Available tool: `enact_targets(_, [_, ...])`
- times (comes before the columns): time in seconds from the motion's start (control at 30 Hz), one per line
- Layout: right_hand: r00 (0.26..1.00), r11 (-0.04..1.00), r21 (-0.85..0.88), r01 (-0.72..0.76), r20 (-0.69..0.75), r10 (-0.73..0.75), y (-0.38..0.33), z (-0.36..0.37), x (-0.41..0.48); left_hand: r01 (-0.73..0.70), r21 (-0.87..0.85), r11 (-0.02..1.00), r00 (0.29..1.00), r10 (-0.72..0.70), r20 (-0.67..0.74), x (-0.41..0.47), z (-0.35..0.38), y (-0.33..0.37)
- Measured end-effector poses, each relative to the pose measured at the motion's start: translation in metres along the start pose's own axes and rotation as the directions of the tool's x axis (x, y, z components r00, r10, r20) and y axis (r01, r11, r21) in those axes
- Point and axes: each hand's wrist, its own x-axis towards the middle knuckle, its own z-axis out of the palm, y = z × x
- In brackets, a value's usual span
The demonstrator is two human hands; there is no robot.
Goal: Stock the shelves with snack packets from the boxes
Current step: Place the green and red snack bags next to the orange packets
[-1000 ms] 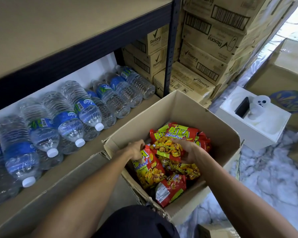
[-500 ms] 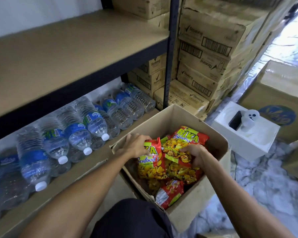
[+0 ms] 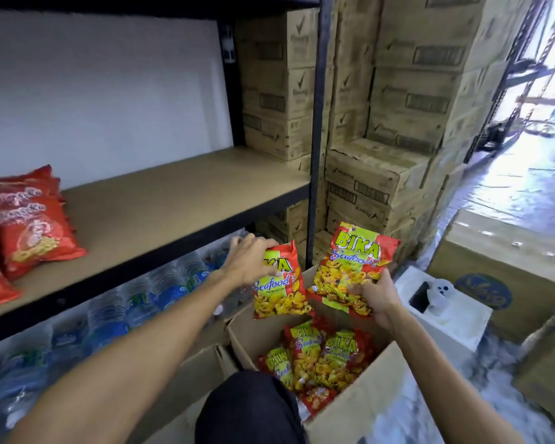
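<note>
My left hand grips the top of one red-and-yellow Bika Seafood packet, held above the open cardboard box. My right hand holds a second Bika packet by its lower edge, upright, just right of the first. Several more Bika packets lie inside the box. The wooden shelf lies ahead and to the left of both hands, bare on its right half.
Red snack packets are stacked at the shelf's left end. Water bottles lie on the level below. A black upright post stands beside stacked cartons. A white box and a large carton stand at right.
Both hands have lifted a packet each up out of the box. The view has tilted up, bringing the middle shelf and its red packets into sight.
</note>
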Motion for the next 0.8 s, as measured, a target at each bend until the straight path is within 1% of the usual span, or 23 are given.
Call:
enact_targets(0.1, [0.990,0.990,-0.017,0.141,0.014,-0.141,-0.033,0.002,-0.014,-0.007,0.044,0.999,0.996,0.011,-0.093,0.000,-0.043,0.011])
enact_targets(0.17, [0.975,0.976,-0.010,0.219,0.048,-0.218,-0.057,0.007,-0.023,-0.004,0.055,0.998,0.988,0.012,-0.151,-0.001,-0.070,0.016])
enact_targets(0.27, [0.951,0.955,0.013,0.295,0.096,-0.295,-0.090,0.019,-0.031,0.031,0.080,0.996,0.974,-0.012,-0.226,-0.002,-0.111,0.017])
enact_targets(0.4, [0.901,0.916,0.003,0.402,0.176,-0.396,-0.136,0.053,-0.030,0.084,0.034,0.996,0.945,-0.069,-0.318,-0.009,-0.175,0.003])
enact_targets(0.53, [0.852,0.878,-0.030,0.478,0.256,-0.456,-0.168,0.101,-0.022,0.162,0.014,0.987,0.887,-0.140,-0.439,-0.014,-0.218,-0.019])
enact_targets(0.67, [0.820,0.857,-0.047,0.513,0.324,-0.473,-0.179,0.148,-0.014,0.226,0.025,0.974,0.846,-0.183,-0.501,-0.015,-0.240,-0.046])
enact_targets(0.73, [0.803,0.843,-0.068,0.534,0.352,-0.481,-0.183,0.170,-0.007,0.250,0.039,0.967,0.836,-0.196,-0.513,-0.013,-0.248,-0.058])
enact_targets(0.8, [0.783,0.825,-0.088,0.558,0.384,-0.488,-0.184,0.191,-0.003,0.276,0.052,0.960,0.846,-0.217,-0.488,-0.012,-0.250,-0.070])
